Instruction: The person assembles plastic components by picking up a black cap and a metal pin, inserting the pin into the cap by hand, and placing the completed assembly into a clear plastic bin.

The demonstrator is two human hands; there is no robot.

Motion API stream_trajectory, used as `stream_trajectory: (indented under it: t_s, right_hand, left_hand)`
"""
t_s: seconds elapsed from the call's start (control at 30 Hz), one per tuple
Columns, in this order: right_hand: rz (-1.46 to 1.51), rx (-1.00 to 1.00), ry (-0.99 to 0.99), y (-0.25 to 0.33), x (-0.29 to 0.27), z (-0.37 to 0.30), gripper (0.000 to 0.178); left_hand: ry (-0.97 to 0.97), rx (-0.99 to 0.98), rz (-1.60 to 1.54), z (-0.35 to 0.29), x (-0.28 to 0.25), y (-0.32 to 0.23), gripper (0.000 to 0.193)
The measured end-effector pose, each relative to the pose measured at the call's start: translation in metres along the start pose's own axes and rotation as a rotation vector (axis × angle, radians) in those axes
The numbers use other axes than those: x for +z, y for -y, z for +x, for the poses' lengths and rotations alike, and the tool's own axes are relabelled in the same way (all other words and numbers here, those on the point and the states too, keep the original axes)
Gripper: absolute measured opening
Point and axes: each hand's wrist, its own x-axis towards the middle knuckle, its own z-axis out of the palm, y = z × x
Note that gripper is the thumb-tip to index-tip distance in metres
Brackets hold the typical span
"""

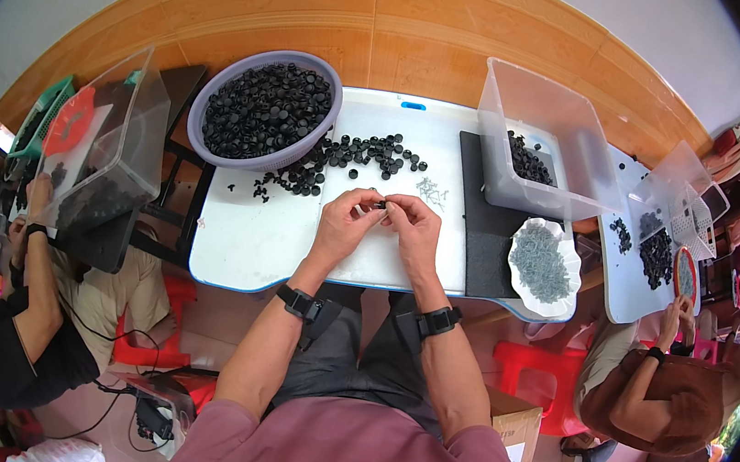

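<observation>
My left hand (348, 221) and my right hand (414, 227) meet over the middle of the white table. Their fingertips pinch a small black cap (380, 204), mostly hidden by the fingers. Whether a screw is in it, I cannot tell. Just beyond my hands lies a loose heap of round black caps (381, 153). Several pale screws (431, 192) are scattered beside my right fingertips. A white scalloped bowl (513, 281) to the right holds many greyish screws (541, 263).
A lilac basin (195, 131) heaped with black caps stands at the back left. At the back right, a clear bin (578, 118) holding black parts rests partly on a dark mat (489, 250). People work at tables on both sides. Red stools (547, 373) stand nearby.
</observation>
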Motion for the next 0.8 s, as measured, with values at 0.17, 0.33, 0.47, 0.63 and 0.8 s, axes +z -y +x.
stream_trajectory:
  t_s: [0.17,0.33,0.47,0.63,0.8]
  right_hand:
    - [0.016,0.028,0.079,0.002,-0.006,0.001,0.013]
    - [0.036,0.076,0.130,0.009,-0.012,0.004,0.015]
    - [0.026,0.115,0.159,0.007,-0.021,0.006,0.014]
    - [0.029,0.035,-0.033,0.006,-0.017,0.003,0.014]
    - [-0.019,0.005,-0.107,0.002,-0.018,0.003,0.015]
  left_hand:
    - [-0.035,0.103,-0.011,0.001,-0.001,0.006,0.023]
    - [0.004,0.084,0.001,0.001,-0.003,0.003,0.023]
    - [0.041,0.073,0.060,0.001,-0.004,-0.001,0.027]
    - [-0.128,0.101,0.177,0.005,-0.002,0.012,0.037]
    - [-0.231,0.125,0.414,0.009,0.008,0.016,0.035]
